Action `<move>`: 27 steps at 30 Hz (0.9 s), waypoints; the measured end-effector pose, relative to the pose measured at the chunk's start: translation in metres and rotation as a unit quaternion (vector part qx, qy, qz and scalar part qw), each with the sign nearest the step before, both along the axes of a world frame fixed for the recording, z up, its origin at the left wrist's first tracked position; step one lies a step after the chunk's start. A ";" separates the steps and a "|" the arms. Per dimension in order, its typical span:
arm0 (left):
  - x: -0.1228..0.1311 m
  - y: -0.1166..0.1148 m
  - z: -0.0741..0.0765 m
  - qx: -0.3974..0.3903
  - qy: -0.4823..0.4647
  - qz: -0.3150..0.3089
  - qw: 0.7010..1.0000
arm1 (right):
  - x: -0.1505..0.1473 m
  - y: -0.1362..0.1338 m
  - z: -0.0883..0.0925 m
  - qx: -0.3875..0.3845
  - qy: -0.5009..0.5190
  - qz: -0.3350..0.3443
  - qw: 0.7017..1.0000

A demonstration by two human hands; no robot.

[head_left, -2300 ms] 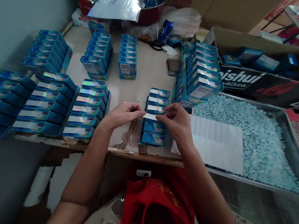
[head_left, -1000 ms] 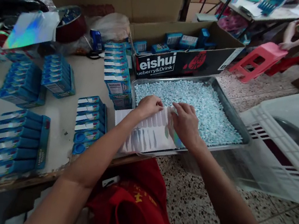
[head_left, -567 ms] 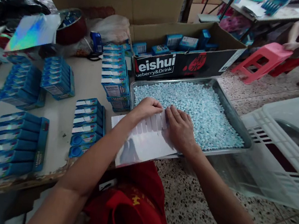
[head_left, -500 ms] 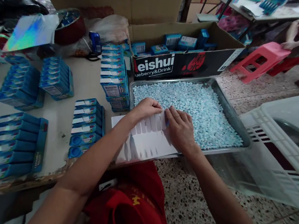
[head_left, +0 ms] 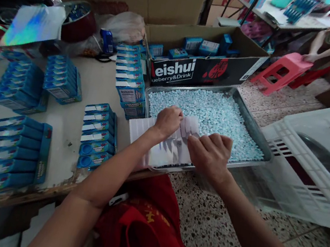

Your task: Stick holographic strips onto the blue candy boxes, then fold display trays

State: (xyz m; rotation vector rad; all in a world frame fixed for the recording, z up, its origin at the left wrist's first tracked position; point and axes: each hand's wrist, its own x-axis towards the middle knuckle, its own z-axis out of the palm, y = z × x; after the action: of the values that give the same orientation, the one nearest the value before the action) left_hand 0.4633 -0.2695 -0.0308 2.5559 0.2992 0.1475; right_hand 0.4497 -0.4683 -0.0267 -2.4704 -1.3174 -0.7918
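Note:
A pale, shiny sheet of strip labels [head_left: 168, 151] lies over the near left corner of the metal tray [head_left: 266, 153]. My left hand [head_left: 168, 122] is closed at the sheet's upper part, its fingertips pinching there. At the sheet's right edge, my right hand [head_left: 211, 153] is curled into a fist, thumb and forefinger on the sheet; whether a single strip has come loose is hidden. Small pale-blue candies [head_left: 201, 100] fill the tray. Left of the sheet stands a row of blue candy boxes [head_left: 98, 136], most with a white strip on top.
More blue boxes [head_left: 13, 152] stand in rows on the worn table [head_left: 69, 123]. Behind the tray is an open carton [head_left: 177, 72] holding blue boxes. White plastic crates [head_left: 310, 166] stand at right. Farther off, a person's hand rests on a pink stool [head_left: 281, 71].
My right hand has gone from lying flat with stretched fingers to a closed fist, slightly right and lower. My left hand has shifted slightly right. The sheet's upper right corner is now uncovered.

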 end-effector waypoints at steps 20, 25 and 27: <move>-0.162 -0.001 0.012 -0.633 -0.115 0.133 0.754 | -0.065 0.038 0.046 0.347 0.565 -0.010 0.748; -0.209 0.011 0.019 -0.508 -0.149 0.169 0.832 | -0.093 0.057 0.028 0.318 0.586 -0.016 0.745; -0.237 0.021 0.023 -0.430 -0.150 0.197 0.868 | -0.110 0.073 0.017 0.308 0.596 -0.014 0.741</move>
State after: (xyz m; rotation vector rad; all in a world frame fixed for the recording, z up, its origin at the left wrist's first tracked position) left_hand 0.2261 -0.2486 -0.0081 1.5340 0.6040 0.4475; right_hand 0.3395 -0.3954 -0.0094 -1.7467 -0.3910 0.3741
